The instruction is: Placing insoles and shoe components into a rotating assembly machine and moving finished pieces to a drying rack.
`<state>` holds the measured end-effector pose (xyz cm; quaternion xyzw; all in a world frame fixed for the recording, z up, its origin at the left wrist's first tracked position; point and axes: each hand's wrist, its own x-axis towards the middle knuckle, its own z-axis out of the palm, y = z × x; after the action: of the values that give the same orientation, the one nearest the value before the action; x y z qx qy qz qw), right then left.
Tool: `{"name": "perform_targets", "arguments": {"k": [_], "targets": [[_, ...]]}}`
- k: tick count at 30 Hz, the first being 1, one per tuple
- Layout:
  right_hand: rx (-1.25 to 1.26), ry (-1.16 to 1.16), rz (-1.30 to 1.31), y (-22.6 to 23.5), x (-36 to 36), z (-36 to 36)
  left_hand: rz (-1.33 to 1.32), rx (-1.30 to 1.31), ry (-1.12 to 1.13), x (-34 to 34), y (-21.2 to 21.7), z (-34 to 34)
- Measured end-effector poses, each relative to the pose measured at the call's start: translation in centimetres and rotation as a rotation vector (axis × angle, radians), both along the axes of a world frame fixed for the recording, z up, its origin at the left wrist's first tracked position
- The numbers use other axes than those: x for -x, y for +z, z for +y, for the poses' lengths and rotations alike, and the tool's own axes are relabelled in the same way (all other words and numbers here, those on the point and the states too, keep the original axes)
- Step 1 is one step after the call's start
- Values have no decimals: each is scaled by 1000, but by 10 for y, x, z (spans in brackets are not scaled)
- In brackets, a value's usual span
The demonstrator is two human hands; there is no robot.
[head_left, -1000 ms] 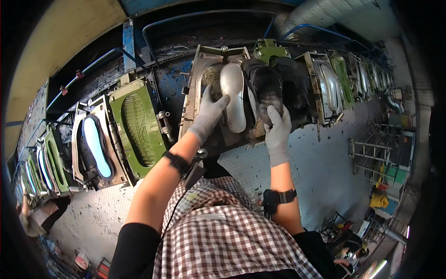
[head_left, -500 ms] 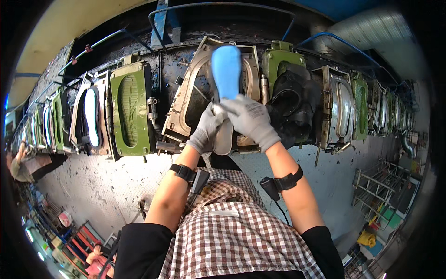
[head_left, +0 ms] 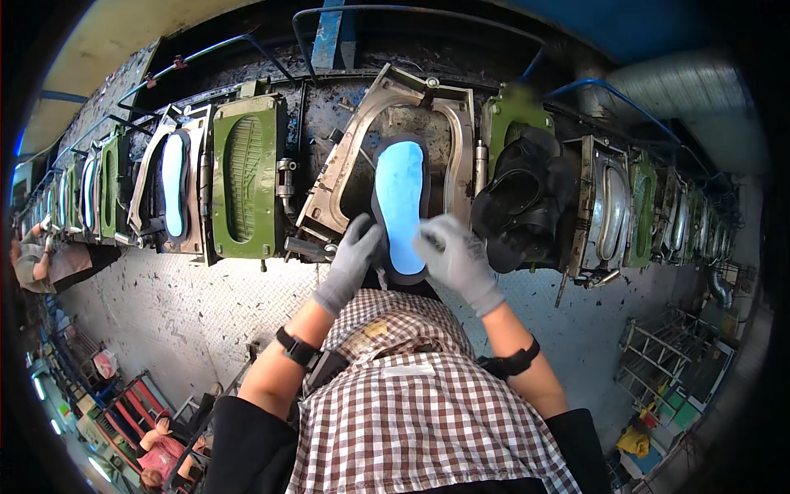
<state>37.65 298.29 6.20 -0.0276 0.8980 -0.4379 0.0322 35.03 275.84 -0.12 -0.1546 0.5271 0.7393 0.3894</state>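
A light-blue insole (head_left: 401,193) with a black border lies lengthwise over the middle of an opened metal mould (head_left: 333,188), its heel end toward me. Both my hands wear grey gloves. Beside the insole's left edge, near its heel half, is my left hand (head_left: 352,257), its fingers loosely bent and apart. My right hand (head_left: 457,257) is at the opposite edge, fingers curved and slightly spread, the tips against or just over the blue surface. Neither hand appears to grip anything. What supports the insole is mostly hidden beneath it.
Black footwear pieces (head_left: 527,198) are heaped on the mould to the right. A green mould plate (head_left: 247,177) stands to the left, and more moulds line the bench both ways. Blue bent rails (head_left: 420,10) run behind. Another person (head_left: 53,263) works at far left; a metal rack (head_left: 666,354) stands at right.
The blue insole, held up by its near end before, now lies down over the mould, nearer me. My hands have moved apart to its two sides. The grey pale piece between them is no longer visible.
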Motion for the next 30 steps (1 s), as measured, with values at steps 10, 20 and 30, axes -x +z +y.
{"name": "perform_targets", "arguments": {"k": [10, 20, 30], "targets": [[85, -391, -437, -49, 23, -37, -3, -63, 186, 65, -13, 51], [-238, -415, 68, -44, 79, 3, 233, -136, 168, 141, -31, 108], [-156, -326, 354, 14, 27, 45, 892, 850, 136, 63, -19, 106]]}}
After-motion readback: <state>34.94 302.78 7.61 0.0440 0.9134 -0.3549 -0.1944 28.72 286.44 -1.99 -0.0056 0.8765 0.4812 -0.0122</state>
